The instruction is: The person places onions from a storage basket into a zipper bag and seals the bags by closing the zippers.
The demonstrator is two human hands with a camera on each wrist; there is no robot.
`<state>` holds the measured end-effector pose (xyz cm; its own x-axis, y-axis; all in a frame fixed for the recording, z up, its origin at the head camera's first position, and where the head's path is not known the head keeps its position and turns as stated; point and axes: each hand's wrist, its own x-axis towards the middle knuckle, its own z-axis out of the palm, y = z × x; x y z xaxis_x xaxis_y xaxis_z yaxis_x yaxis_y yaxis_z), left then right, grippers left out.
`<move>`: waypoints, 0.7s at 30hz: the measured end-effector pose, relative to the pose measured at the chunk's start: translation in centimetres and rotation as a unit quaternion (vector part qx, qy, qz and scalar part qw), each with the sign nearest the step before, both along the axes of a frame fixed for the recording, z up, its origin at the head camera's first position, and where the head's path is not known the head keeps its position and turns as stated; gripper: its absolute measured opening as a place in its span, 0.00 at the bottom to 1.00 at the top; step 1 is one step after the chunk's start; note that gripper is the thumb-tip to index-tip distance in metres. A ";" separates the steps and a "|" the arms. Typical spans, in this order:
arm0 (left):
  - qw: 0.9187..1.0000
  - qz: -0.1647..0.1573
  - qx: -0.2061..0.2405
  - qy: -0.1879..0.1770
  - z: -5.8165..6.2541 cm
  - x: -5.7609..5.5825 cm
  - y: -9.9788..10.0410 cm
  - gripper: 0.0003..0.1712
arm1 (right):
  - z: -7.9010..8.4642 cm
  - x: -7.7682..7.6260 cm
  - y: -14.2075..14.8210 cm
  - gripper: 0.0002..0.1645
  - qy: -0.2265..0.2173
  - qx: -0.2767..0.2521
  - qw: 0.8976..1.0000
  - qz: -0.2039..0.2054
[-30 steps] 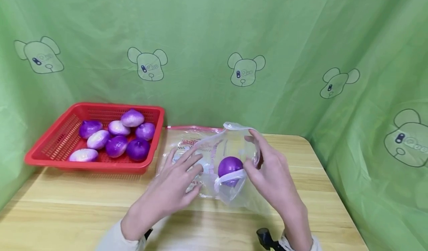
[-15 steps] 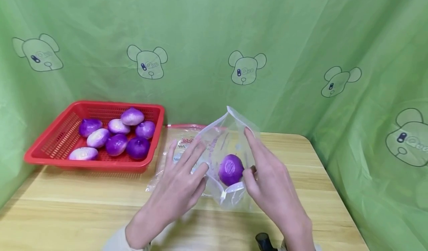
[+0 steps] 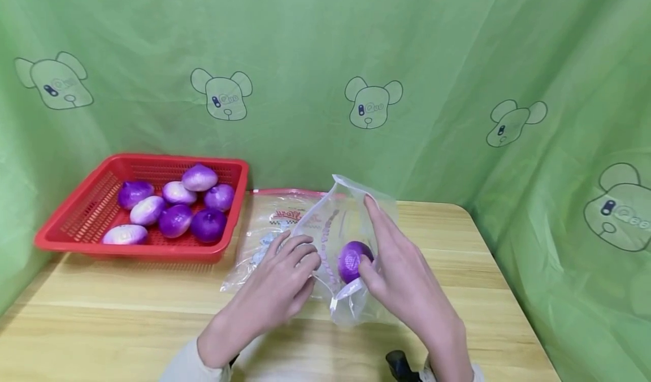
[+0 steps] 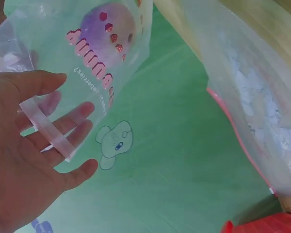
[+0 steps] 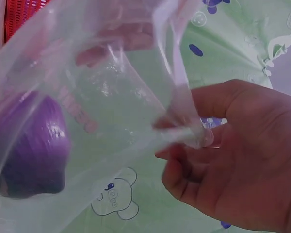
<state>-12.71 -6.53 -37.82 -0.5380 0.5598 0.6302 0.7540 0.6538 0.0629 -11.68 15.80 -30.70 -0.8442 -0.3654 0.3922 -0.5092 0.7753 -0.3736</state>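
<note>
A translucent zip bag (image 3: pixel 330 224) with pink lettering stands with its mouth spread between my two hands. Inside it lies a purple onion (image 3: pixel 351 262), also seen through the film as an onion (image 5: pixel 36 141) in the right wrist view. My left hand (image 3: pixel 277 280) holds the left side of the bag's mouth; in the left wrist view its white rim strip crosses the fingers (image 4: pixel 75 116). At the opposite side, my right hand (image 3: pixel 407 274) grips the rim, its thumb in front of the onion in the head view. The right wrist view shows the rim between thumb and fingers.
A red basket (image 3: pixel 152 251) with several purple and white onions stands at the left. Another clear bag (image 3: pixel 254 246) with a red zip edge lies flat on the wooden table (image 3: pixel 488 303) behind my left hand. A green curtain (image 3: pixel 305 31) encloses the back and sides.
The bag's mouth rose and spread, then dipped slightly and shifted left. The onion rolled inside the bag and sits slightly lower than half a second ago. Both hands moved with the rim.
</note>
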 end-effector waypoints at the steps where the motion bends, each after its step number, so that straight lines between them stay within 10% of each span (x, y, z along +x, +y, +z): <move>1: 1.000 0.003 -0.002 -0.003 -0.1 -0.1 0.0 0.12 | 0.0 -0.1 0.1 0.60 -0.008 -0.004 1.000 0.006; 16: 0.997 0.032 -0.036 -0.066 -1.1 -0.7 0.0 0.11 | -0.1 -1.0 1.7 0.72 -0.139 -0.031 0.987 0.075; 21: 0.996 0.035 -0.038 -0.074 -1.4 -0.8 0.0 0.13 | -0.4 -1.2 1.6 0.68 -0.123 -0.026 0.990 0.068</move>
